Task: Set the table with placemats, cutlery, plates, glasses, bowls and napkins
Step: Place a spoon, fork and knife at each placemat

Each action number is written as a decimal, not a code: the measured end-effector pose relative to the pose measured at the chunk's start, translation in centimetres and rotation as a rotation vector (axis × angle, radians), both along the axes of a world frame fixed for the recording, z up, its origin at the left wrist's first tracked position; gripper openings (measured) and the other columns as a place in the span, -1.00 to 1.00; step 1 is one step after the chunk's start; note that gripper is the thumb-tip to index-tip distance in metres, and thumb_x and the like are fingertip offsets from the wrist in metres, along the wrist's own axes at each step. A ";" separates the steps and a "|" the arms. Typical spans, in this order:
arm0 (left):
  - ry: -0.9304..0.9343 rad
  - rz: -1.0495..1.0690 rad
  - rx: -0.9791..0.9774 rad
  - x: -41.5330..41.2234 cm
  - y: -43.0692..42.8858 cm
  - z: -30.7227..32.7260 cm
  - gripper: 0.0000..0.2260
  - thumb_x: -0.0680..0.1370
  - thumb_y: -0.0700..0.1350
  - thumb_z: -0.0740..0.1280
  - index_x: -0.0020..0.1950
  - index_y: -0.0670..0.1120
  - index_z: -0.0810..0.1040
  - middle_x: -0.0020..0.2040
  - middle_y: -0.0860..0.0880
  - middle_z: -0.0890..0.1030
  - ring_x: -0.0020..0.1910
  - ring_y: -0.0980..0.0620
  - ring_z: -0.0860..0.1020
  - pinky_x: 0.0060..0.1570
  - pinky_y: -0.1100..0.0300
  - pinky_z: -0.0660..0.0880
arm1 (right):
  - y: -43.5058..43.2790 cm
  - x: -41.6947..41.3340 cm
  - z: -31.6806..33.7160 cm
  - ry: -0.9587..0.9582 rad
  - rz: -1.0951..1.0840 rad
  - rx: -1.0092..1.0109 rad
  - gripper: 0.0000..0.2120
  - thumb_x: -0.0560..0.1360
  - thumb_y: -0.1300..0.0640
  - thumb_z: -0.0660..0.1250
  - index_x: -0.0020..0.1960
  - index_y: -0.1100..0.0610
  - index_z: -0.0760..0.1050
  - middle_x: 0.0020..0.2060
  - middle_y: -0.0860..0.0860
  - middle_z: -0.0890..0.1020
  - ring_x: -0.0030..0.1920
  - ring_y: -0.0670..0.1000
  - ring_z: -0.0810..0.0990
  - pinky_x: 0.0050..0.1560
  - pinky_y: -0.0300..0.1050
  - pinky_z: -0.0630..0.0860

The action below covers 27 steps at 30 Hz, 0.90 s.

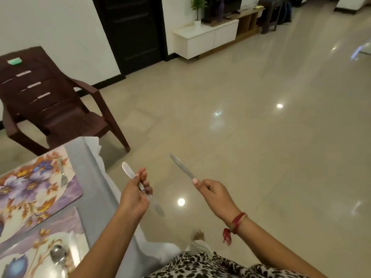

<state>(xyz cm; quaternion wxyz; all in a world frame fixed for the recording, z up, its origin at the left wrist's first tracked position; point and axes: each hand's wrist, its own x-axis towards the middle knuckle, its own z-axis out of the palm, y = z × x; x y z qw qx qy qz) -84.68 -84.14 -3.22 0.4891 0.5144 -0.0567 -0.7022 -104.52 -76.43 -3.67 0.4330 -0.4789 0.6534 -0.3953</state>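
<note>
My left hand [135, 194] grips a table knife [128, 171] by the handle, blade pointing up and left, over the floor just right of the table edge. My right hand [212, 192] holds a second knife [181, 167], its blade also pointing up and left. Two floral placemats lie on the grey table [94, 177] at the left: the far placemat [30, 189] carries a fork [63, 178], the near placemat [24, 255] carries a spoon [58, 254] and part of a white plate [69, 240].
A brown plastic chair [50, 105] stands beyond the table's far corner. A white cloth hangs down the table's right side. Shiny tiled floor stretches to the right, with a white TV cabinet [204, 38] and dark door [132, 31] at the back.
</note>
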 end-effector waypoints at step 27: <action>0.026 0.749 -0.028 7.2 -18.8 -1.1 -0.79 0.63 -0.11 0.12 -0.07 0.02 0.54 -0.41 0.09 0.53 -0.56 0.20 0.43 -0.54 0.44 0.34 | -37.6 4.0 1.0 -0.461 0.474 0.343 -0.75 0.63 0.16 0.09 -0.07 0.20 0.50 -0.54 -0.03 0.30 -0.59 -0.12 0.22 -0.58 -0.30 0.15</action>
